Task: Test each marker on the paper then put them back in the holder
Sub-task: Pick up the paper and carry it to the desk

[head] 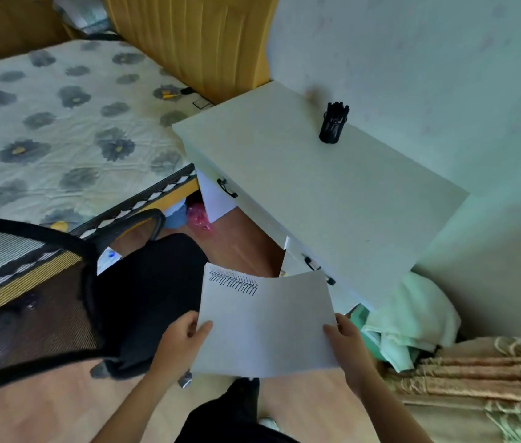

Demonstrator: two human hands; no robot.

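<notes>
Hands: my left hand [185, 334] and right hand [347, 338] are apart, each pinching a near corner of the paper [265, 327], thumbs on top.
Paper: held in the air above the floor, near of the desk [332, 187]; a block of black test strokes [233, 282] sits at its far left corner.
Markers: standing together in the black holder [332, 129], far on the desk and well apart from the paper.
Step in hand: I judge the sheet wants carrying to the desk; best kept level and laid flat, strokes up, short of the holder.
Hard to see: how many markers there are and their caps cannot be told; perhaps all are black.
Cut off: my fingers under the sheet are hidden.
</notes>
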